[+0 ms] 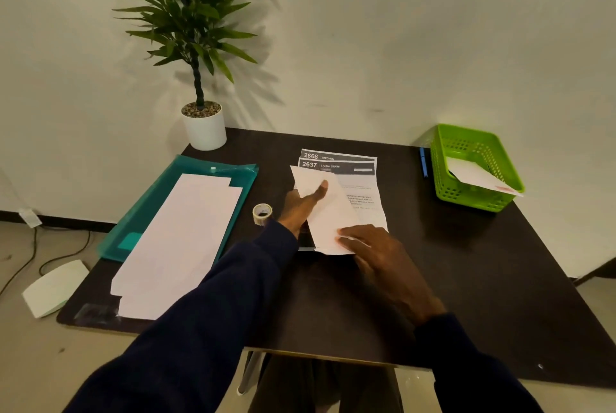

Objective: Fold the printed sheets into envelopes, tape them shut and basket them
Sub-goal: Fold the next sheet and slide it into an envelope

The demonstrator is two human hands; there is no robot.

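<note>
Two printed sheets (353, 176) lie stacked at the middle of the dark table, headed 2666 and 2637. The top sheet's left edge is lifted and folding over, blank side up (325, 209). My left hand (301, 207) grips that raised flap, thumb on top. My right hand (370, 244) presses flat on the sheet's near edge. A roll of clear tape (262, 213) stands just left of my left wrist. The green basket (446, 194) sits at the far right with a white folded envelope (476, 176) inside.
A teal plastic folder (156, 199) on the left carries a stack of long white blank sheets (180, 242). A potted plant (204, 127) stands at the back left corner. A blue pen (423, 162) lies beside the basket. A white paper (53, 287) and cables lie on the floor.
</note>
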